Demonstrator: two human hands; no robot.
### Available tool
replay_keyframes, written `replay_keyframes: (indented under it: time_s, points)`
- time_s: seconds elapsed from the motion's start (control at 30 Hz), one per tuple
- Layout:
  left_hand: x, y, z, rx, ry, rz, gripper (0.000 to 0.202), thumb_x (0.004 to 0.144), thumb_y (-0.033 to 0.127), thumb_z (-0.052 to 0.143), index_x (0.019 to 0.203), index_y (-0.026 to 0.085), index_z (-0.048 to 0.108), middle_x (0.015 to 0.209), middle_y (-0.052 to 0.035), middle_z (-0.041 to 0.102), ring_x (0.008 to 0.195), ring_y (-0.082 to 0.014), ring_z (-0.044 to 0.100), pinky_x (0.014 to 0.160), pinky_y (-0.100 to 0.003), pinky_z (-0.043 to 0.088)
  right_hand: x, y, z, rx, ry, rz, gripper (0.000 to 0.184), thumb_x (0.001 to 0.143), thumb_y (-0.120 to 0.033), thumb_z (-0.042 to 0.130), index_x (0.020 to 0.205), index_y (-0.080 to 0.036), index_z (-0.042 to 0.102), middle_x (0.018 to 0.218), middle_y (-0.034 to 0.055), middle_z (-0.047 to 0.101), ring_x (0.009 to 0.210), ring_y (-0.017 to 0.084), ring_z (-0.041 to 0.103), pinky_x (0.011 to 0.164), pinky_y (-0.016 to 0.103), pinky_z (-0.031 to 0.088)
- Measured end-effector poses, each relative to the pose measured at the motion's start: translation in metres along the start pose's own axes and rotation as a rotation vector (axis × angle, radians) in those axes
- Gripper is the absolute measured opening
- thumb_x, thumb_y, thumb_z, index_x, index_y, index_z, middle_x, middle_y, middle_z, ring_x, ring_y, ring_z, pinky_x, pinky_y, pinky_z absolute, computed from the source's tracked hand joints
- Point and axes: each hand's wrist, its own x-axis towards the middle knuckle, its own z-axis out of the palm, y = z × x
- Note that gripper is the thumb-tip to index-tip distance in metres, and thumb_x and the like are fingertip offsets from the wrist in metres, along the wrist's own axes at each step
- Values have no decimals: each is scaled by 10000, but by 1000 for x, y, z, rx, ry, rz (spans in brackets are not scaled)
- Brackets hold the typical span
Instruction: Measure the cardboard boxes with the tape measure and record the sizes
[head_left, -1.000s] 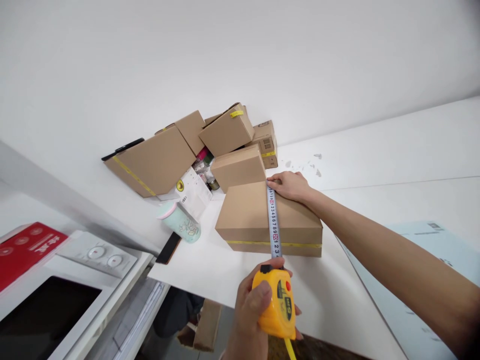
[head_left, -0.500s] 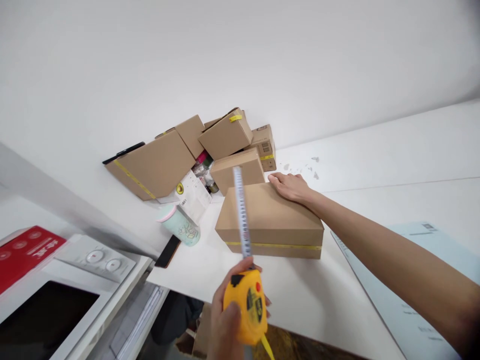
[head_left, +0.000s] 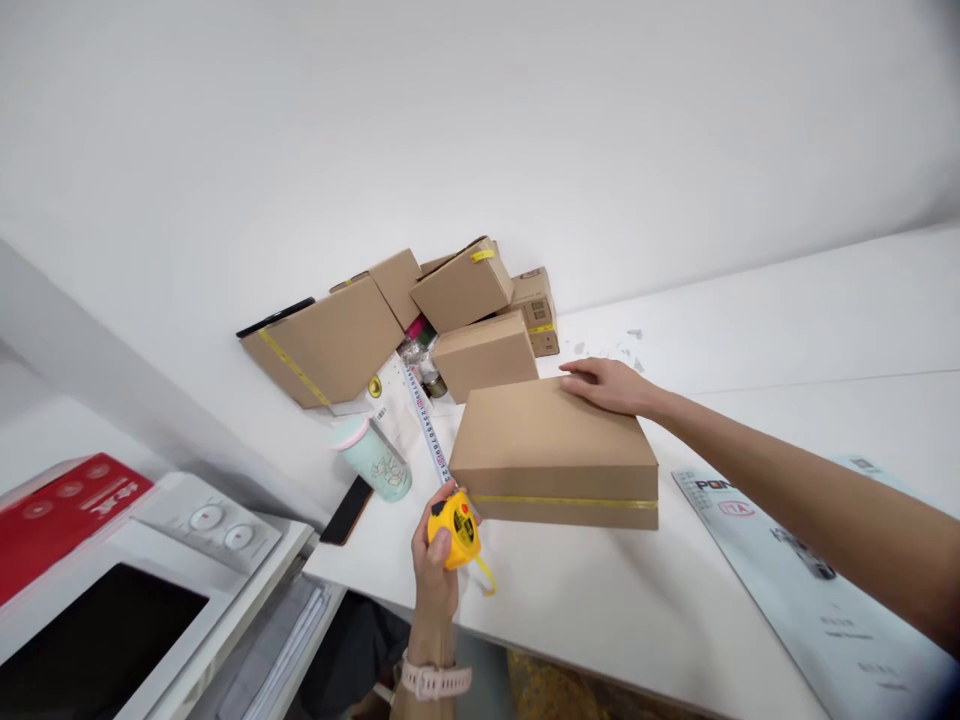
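Observation:
My left hand (head_left: 435,550) is closed around a yellow tape measure (head_left: 459,530), near the front left corner of a brown cardboard box (head_left: 555,430). The white blade (head_left: 426,425) is pulled out and runs away from me along the box's left side. A yellow wrist strap dangles from the case. My right hand (head_left: 609,385) lies flat over the box's far right top edge, fingers stretched out and holding nothing. Yellow tape runs along the front face of the box, which rests flat on the white table (head_left: 570,570).
More cardboard boxes (head_left: 487,355) are stacked against the wall. A mint-green tumbler (head_left: 379,465) stands at the left beside a dark flat case (head_left: 347,510). A white microwave (head_left: 112,600) is at the lower left. A light blue printed sheet (head_left: 795,560) lies under my right arm.
My left hand has moved forward and left with the tape measure, bringing the blade from over the box down to its left side. My right hand stays on the box.

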Motion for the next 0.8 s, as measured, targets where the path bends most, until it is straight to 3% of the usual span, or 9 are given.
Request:
replay_keyframes:
  time_s: [0.13, 0.27, 0.4, 0.5, 0.63, 0.8]
  points:
    - [6, -6, -8, -72, -36, -21, 610, 635, 543, 828, 1106, 166, 737, 1090, -130, 719, 759, -225, 679, 714, -329, 547, -28, 24, 4, 231, 138, 123, 501, 953, -472, 455, 1342, -228, 655, 1477, 77, 566, 1324, 280, 531, 1067, 379, 439]
    - [18, -13, -11, -126, -63, -50, 577, 623, 567, 813, 1018, 150, 755, 1058, -138, 728, 790, -250, 680, 719, -349, 550, -43, 37, 9, 663, 113, 266, 504, 914, -504, 554, 1365, -291, 625, 1464, 52, 580, 1265, 277, 582, 987, 356, 508]
    - [33, -15, -12, -171, -88, -76, 569, 622, 584, 779, 975, 138, 760, 1023, -138, 732, 832, -278, 684, 737, -366, 550, -47, 33, 6, 741, 83, 271, 490, 891, -475, 596, 1340, -282, 630, 1427, 62, 607, 1268, 288, 568, 998, 371, 491]
    - [37, -9, -13, -202, -106, -100, 597, 613, 602, 755, 963, 119, 765, 985, -156, 734, 794, -289, 684, 714, -392, 555, -47, 26, 9, 791, 155, 304, 462, 865, -432, 588, 1289, -263, 660, 1378, 61, 642, 1212, 289, 601, 973, 381, 497]
    - [31, 16, -12, -225, -122, -101, 593, 635, 613, 729, 974, 129, 774, 1019, -169, 732, 849, -325, 687, 700, -421, 572, -37, 14, 12, 845, 281, 397, 473, 845, -386, 494, 1237, -193, 674, 1293, 96, 690, 1098, 284, 660, 843, 359, 549]
    - [20, 67, 13, -136, -199, -101, 528, 690, 493, 763, 1061, 117, 760, 1117, -173, 717, 870, -304, 694, 706, -387, 583, -8, 4, -6, 814, 232, 473, 507, 826, -407, 507, 1189, -97, 678, 982, 173, 755, 798, 309, 715, 664, 407, 573]
